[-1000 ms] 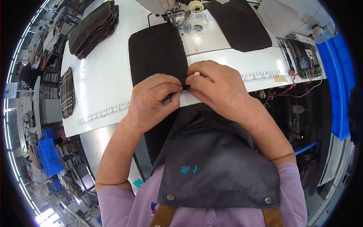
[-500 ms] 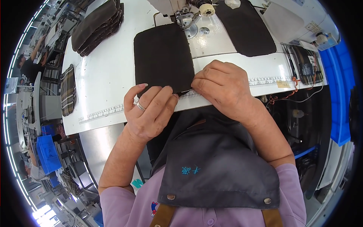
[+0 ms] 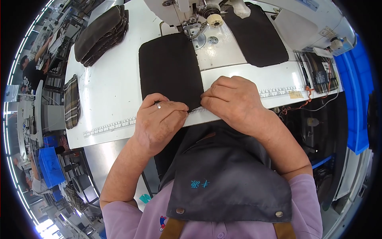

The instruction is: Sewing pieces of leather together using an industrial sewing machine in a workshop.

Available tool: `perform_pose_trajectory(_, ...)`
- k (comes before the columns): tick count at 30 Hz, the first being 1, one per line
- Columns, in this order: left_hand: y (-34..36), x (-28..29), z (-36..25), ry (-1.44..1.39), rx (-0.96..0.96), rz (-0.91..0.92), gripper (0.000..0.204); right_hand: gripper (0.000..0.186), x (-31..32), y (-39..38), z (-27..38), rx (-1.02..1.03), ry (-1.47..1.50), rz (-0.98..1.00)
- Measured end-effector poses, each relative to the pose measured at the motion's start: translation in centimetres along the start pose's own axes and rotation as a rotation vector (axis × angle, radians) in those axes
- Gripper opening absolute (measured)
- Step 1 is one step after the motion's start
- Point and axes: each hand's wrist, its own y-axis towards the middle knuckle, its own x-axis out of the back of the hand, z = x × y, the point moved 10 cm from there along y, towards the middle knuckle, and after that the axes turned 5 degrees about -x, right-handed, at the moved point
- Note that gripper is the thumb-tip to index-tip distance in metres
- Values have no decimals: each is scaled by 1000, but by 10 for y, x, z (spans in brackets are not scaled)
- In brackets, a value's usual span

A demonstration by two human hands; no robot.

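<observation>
A dark brown rectangular fabric panel (image 3: 169,69) lies flat on the white sewing table (image 3: 111,87), its far end under the sewing machine head (image 3: 191,16). My left hand (image 3: 159,121), with a ring on one finger, pinches the panel's near edge. My right hand (image 3: 234,99) pinches the same near edge at its right corner. Both hands meet at the table's front edge, by the ruler strip (image 3: 115,126).
A second dark fabric piece (image 3: 256,34) lies right of the machine. A stack of dark panels (image 3: 101,34) sits at the far left of the table, a plaid piece (image 3: 71,101) at its left edge. Blue bins (image 3: 47,165) and other workers are at the left.
The panel has slid farther from me toward the machine head. My left hand opened flat on it half a second ago and now pinches its near edge again.
</observation>
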Motion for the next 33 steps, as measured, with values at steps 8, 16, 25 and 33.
perform_pose_trajectory(8,9,-16,6,-100,-20,215,28,21,4,0,-10,-46,103,77)
perform_pose_trajectory(16,12,-27,21,-249,-33,213,36,15,2,6,-25,-99,195,122)
perform_pose_trajectory(25,30,-34,52,-220,-58,260,43,18,-6,26,-55,-145,152,179)
perform_pose_trajectory(33,40,-44,93,-295,24,222,30,14,-11,47,-80,-164,94,183)
